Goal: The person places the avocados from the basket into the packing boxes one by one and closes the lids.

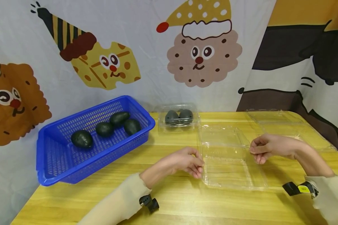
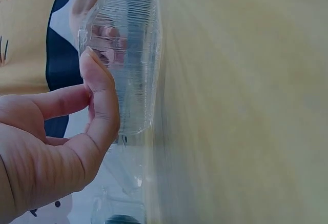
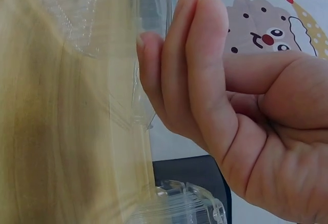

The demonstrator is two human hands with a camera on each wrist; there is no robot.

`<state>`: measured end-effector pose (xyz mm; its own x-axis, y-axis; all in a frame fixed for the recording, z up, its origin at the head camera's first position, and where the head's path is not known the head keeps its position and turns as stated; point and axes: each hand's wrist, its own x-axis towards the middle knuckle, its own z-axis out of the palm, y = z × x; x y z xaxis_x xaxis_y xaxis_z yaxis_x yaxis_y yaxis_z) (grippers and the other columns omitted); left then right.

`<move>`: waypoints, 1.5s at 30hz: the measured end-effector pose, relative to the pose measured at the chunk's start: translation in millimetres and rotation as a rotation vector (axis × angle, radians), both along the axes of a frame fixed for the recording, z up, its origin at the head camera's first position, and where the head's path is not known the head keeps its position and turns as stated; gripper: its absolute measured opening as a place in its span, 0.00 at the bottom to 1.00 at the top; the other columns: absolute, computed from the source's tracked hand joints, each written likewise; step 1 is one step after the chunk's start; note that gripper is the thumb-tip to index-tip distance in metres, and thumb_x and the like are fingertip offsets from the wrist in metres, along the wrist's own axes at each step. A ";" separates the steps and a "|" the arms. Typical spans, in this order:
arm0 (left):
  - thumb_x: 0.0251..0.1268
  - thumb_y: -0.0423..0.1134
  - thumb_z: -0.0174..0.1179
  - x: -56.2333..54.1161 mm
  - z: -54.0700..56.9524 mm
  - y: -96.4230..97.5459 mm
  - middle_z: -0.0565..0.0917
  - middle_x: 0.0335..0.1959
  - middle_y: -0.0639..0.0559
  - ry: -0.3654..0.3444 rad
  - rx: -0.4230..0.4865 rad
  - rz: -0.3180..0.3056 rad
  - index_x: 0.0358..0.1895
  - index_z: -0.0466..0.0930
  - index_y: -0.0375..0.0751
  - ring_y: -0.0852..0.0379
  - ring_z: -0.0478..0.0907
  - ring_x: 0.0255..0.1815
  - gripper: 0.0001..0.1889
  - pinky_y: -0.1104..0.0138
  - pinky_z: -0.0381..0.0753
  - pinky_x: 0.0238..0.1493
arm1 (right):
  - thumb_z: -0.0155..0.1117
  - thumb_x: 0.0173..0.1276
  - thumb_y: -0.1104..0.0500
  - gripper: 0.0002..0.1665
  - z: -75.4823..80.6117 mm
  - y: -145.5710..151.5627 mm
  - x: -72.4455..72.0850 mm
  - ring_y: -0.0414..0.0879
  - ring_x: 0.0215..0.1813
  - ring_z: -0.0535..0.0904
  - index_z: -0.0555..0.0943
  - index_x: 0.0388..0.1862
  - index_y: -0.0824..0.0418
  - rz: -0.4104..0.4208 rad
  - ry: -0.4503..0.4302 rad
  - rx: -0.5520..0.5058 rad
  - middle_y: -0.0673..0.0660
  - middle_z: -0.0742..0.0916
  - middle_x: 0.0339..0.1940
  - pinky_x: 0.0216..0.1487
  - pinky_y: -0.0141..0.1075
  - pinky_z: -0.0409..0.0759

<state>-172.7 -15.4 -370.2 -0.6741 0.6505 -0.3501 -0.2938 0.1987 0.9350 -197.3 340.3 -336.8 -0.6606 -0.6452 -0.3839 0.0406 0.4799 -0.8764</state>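
Observation:
A clear plastic clamshell container (image 1: 228,172) lies open on the wooden table, its lid folded toward the back. It holds nothing. My left hand (image 1: 187,162) pinches its left rim between thumb and fingers; in the left wrist view the ribbed side wall (image 2: 136,65) stands right by the fingertips. At the opposite rim, my right hand (image 1: 266,148) pinches the edge near the hinge. Thumb and fingers come together there, and in the right wrist view the fingers (image 3: 205,55) partly cover the clear plastic behind them.
A blue basket (image 1: 107,157) at the left holds several dark green avocados (image 1: 82,139). Behind the open container, a closed clamshell (image 1: 178,124) with two avocados stands near the printed cloth (image 1: 146,100). Another open clear container (image 1: 298,128) lies at the back right.

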 end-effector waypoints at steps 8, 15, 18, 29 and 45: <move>0.72 0.26 0.56 7.1 -1.2 -4.7 0.81 0.26 0.42 -0.010 0.008 -0.020 0.37 0.73 0.34 0.52 0.82 0.24 0.03 0.66 0.85 0.29 | 0.49 0.82 0.63 0.15 -3.2 0.1 1.4 0.45 0.35 0.84 0.75 0.42 0.76 0.009 -0.058 -0.036 0.62 0.85 0.35 0.39 0.36 0.86; 0.72 0.26 0.57 13.0 -0.3 -8.5 0.82 0.26 0.42 -0.005 -0.003 -0.016 0.38 0.74 0.33 0.52 0.82 0.24 0.03 0.66 0.86 0.29 | 0.50 0.82 0.63 0.15 -3.0 -3.5 2.5 0.45 0.35 0.84 0.74 0.41 0.77 0.026 -0.080 -0.056 0.63 0.85 0.34 0.39 0.36 0.86; 0.72 0.26 0.56 15.2 -0.1 -9.6 0.82 0.26 0.42 -0.008 -0.006 -0.014 0.38 0.73 0.33 0.53 0.82 0.23 0.03 0.67 0.86 0.29 | 0.50 0.81 0.64 0.14 -3.9 -4.9 3.3 0.46 0.35 0.85 0.75 0.41 0.77 0.031 -0.097 -0.072 0.63 0.85 0.35 0.39 0.37 0.86; 0.72 0.26 0.56 24.1 -0.1 -19.7 0.82 0.24 0.43 -0.013 0.000 -0.031 0.35 0.72 0.33 0.54 0.81 0.22 0.05 0.68 0.84 0.26 | 0.50 0.82 0.64 0.16 -8.4 -13.7 7.1 0.45 0.35 0.84 0.74 0.41 0.79 0.070 -0.117 -0.116 0.63 0.86 0.35 0.39 0.36 0.86; 0.71 0.27 0.55 26.6 5.1 -47.0 0.82 0.25 0.44 -0.002 -0.035 -0.072 0.38 0.73 0.32 0.56 0.82 0.22 0.02 0.68 0.85 0.28 | 0.50 0.82 0.61 0.16 -14.2 -39.2 10.7 0.45 0.35 0.84 0.74 0.44 0.77 0.035 -0.116 -0.135 0.63 0.85 0.36 0.39 0.35 0.86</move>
<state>-146.0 -62.4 -365.1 -0.6253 0.6846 -0.3746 -0.2791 0.2520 0.9266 -186.6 301.2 -351.0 -0.5929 -0.7179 -0.3647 0.1305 0.3612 -0.9233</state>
